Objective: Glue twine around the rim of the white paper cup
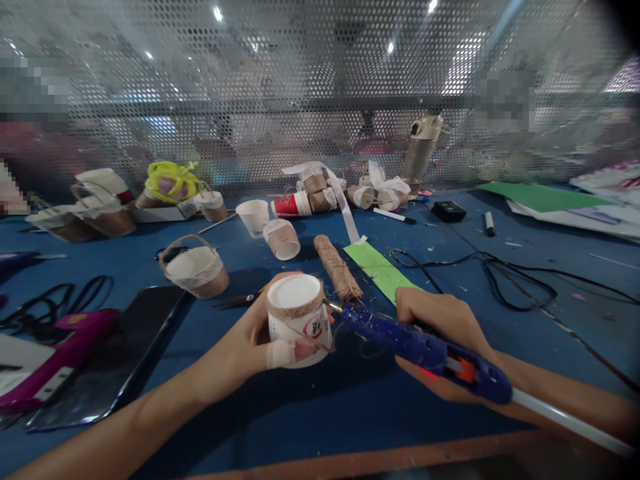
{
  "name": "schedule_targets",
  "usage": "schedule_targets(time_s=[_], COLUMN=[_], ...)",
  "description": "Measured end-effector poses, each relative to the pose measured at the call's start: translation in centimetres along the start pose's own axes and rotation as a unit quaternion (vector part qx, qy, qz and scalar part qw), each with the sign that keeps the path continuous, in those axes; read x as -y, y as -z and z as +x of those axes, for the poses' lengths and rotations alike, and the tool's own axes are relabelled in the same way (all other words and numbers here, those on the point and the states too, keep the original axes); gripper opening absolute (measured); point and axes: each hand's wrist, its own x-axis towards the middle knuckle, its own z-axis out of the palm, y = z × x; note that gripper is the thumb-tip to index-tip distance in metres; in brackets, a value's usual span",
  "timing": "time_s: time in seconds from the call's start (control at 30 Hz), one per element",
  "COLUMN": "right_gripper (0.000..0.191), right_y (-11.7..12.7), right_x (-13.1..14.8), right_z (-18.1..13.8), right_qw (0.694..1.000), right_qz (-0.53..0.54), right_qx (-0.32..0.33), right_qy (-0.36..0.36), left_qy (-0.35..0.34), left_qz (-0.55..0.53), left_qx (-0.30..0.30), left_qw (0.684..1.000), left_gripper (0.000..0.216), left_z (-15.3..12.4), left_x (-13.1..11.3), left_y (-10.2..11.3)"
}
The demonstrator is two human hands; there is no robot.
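My left hand is wrapped round a white paper cup, turned bottom up, with pale tape on the thumb. Brown twine circles the cup near its upturned base, and a loose strand hangs down its side. In my right hand is a blue hot glue gun, a clear glue stick poking from its back. Its metal nozzle is at the twine on the cup's right side; whether it touches I cannot tell. Just beyond lies a spool of twine, beside a green paper strip.
A twine-wrapped basket cup, scissors and a phone lie to the left. Behind are more cups, a stack of red cups and a bottle near a perforated metal screen. A black cable loops at right.
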Motion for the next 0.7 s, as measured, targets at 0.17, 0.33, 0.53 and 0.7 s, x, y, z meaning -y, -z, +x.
schedule_targets(time_s=[0.17, 0.33, 0.53, 0.7], right_gripper=[0.027, 0.025, 0.028, 0.027], right_y=[0.12, 0.03, -0.52, -0.15], right_x=[0.17, 0.32, -0.41, -0.06], right_z=[-0.08, 0.02, 0.05, 0.17], right_qw=[1.000, 1.000, 0.997, 1.000], right_qz=[-0.008, -0.013, 0.014, 0.024], right_qx=[0.011, 0.006, -0.012, 0.000], right_qy=[0.007, 0.016, 0.081, 0.008], left_qy=[-0.029, -0.012, 0.015, 0.032], left_qz=[0.023, 0.033, 0.007, -0.014], left_qx=[0.021, 0.032, 0.022, 0.030], left_qw=[0.999, 0.999, 1.000, 0.999], left_gripper=[0.052, 0.053, 0.064, 0.053], left_z=[0.30, 0.23, 0.14, -0.07], left_x=[-0.07, -0.01, 0.36, -0.25], left_y=[-0.19, 0.12, 0.51, 0.19])
